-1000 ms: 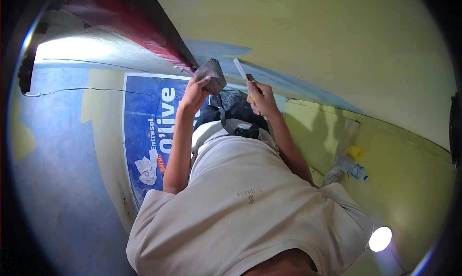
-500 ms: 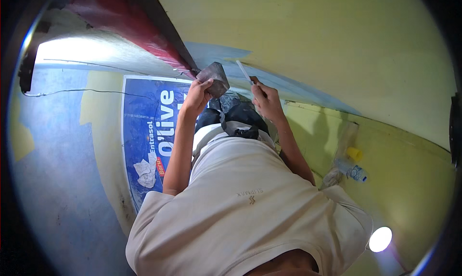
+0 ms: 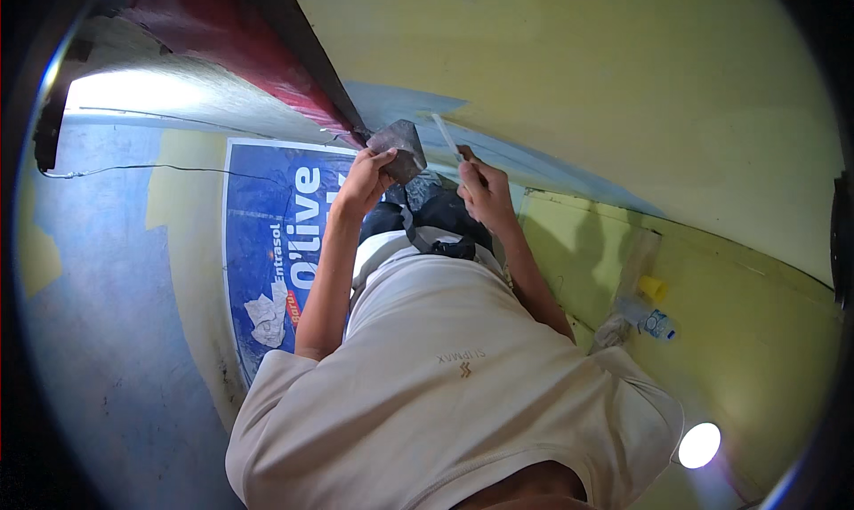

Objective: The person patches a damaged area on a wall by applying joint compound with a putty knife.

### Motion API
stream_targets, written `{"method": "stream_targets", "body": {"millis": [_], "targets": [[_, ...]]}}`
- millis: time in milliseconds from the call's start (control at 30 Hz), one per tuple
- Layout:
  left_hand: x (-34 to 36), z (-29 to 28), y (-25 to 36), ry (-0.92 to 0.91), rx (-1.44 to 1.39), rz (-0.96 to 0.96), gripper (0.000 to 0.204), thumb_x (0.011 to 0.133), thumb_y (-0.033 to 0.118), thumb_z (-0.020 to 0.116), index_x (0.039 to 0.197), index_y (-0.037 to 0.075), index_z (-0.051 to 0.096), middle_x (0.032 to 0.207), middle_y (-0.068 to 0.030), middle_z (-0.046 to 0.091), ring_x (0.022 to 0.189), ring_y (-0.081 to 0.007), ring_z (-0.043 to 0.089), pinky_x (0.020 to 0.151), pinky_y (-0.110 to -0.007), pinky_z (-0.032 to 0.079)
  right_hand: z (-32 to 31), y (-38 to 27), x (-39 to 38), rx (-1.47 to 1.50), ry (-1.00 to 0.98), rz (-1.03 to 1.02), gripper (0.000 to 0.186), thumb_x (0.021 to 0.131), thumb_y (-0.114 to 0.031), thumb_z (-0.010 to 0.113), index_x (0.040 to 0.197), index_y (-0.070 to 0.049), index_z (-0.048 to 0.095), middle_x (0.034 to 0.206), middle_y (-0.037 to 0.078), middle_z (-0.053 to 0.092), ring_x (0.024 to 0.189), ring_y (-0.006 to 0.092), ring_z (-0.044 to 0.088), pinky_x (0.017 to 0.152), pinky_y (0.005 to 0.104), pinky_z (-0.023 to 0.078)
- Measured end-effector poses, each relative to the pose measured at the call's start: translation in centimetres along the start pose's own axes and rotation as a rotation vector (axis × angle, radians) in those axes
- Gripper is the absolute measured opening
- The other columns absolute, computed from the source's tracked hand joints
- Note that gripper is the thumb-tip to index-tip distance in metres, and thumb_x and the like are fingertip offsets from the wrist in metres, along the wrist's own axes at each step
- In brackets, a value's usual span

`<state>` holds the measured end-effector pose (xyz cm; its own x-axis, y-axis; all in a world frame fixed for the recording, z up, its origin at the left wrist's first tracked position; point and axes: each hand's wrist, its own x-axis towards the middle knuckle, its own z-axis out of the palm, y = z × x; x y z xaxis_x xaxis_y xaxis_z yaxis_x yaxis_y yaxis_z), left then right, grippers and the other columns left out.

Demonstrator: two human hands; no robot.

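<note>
My left hand [image 3: 365, 185] is closed on a dark grey block [image 3: 400, 145] with flat faces and dusty edges, its thumb lying across the near side. To the right of it, my right hand [image 3: 485, 190] grips a narrow pale blade-like stick [image 3: 445, 135], which points up and away to the left. The stick and the block are apart, with a small gap between them. How the stick's lower end sits in my fist is hidden by my fingers.
A blue poster [image 3: 258, 199] hangs beside my left arm. Yellow wall [image 3: 569, 65] with a bluish band rises ahead; a dark red beam [image 3: 240, 48] slants in at upper left. At right lie a plastic bottle [image 3: 656, 323] and a yellow cup [image 3: 652, 288], with a lit lamp [image 3: 699, 445] lower down.
My right hand has shifted slightly left with the pale stick, and has turned a little. The left hand still holds the block, almost in the same place.
</note>
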<state>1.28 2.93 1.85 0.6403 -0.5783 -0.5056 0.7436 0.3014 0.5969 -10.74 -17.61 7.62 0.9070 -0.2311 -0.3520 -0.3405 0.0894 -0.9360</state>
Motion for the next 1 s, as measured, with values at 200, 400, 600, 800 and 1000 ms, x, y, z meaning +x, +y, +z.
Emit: {"method": "stream_targets", "body": {"millis": [200,400,600,800,1000], "targets": [[0.0,0.5,0.1,-0.002,-0.003,0.000,0.025,0.102,0.008,0.050,0.124,-0.004,0.056,0.115,-0.0131,0.067,0.100,-0.0211,0.068,0.088,-0.036,0.057,-0.4,0.3,-0.3,0.024,-0.010,0.057,0.040,0.102,-0.040,0.058,0.081,-0.006,0.058,0.058,-0.004,0.047,0.047,0.0025,0.041,0.041,0.0223,0.031],[0.7,0.0,-0.1,-0.039,-0.046,-0.024,0.028,0.102,0.006,0.048,0.128,-0.003,0.054,0.118,-0.0126,0.066,0.105,-0.0232,0.067,0.092,-0.038,0.055,-2.0,0.1,0.9,-0.131,-0.059,-0.081,0.039,0.103,-0.035,0.058,0.088,0.000,0.066,0.061,-0.002,0.051,0.051,0.0060,0.044,0.048,0.0262,0.035],[-0.2,0.8,1.4,-0.012,0.049,0.027,0.034,0.102,0.005,0.047,0.135,-0.004,0.050,0.124,-0.0154,0.064,0.111,-0.0248,0.065,0.094,-0.039,0.054,-0.4,-1.4,0.1,-0.104,-0.042,-0.079,0.039,0.103,-0.036,0.058,0.083,-0.003,0.060,0.059,-0.004,0.047,0.049,0.0048,0.041,0.044,0.0246,0.032],[-0.4,0.8,0.9,-0.055,-0.007,0.024,0.028,0.102,0.008,0.050,0.127,-0.004,0.055,0.115,-0.0126,0.067,0.104,-0.0214,0.067,0.091,-0.035,0.055,0.6,-0.9,0.9,-0.121,-0.061,-0.049,0.042,0.103,-0.036,0.057,0.081,-0.001,0.060,0.061,-0.005,0.043,0.054,0.0044,0.040,0.049,0.0248,0.032],[-0.7,1.0,1.2,-0.009,-0.003,0.024,0.027,0.102,0.008,0.050,0.125,-0.005,0.055,0.115,-0.0133,0.067,0.102,-0.0208,0.068,0.090,-0.035,0.055,-0.4,-1.3,-0.4,-0.046,-0.007,0.064,0.042,0.103,-0.036,0.057,0.079,-0.002,0.059,0.061,-0.004,0.046,0.053,0.0045,0.041,0.047,0.0249,0.031]]}}
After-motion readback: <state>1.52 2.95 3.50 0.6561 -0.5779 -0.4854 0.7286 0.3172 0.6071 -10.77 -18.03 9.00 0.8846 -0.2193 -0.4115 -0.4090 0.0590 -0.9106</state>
